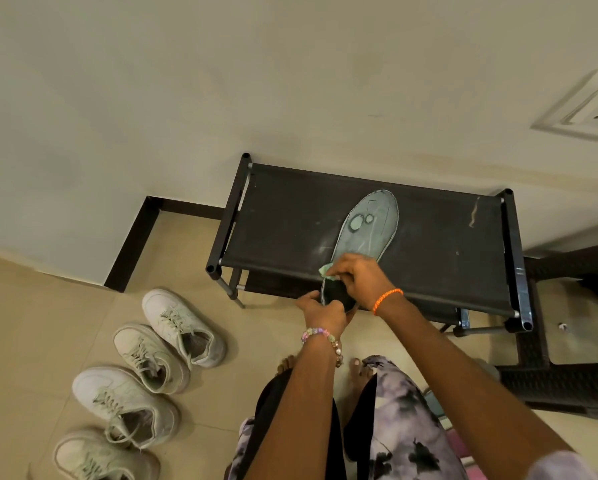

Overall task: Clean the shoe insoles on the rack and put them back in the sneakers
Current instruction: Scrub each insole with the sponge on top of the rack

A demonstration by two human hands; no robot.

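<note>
Here the left hand [320,308] grips the insole's [367,225] heel while the right hand [358,277] pinches a cloth [325,270].

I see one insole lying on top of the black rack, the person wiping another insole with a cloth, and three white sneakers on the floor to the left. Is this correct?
Not quite: the head view shows four sneakers, not three. The rest holds: one insole lies on the black rack, and the right hand wipes a second insole, gripped by the left hand, with a cloth.

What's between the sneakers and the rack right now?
In the head view, only bare floor tile lies between the nearest sneaker and the rack; nothing sits in that gap.
</note>
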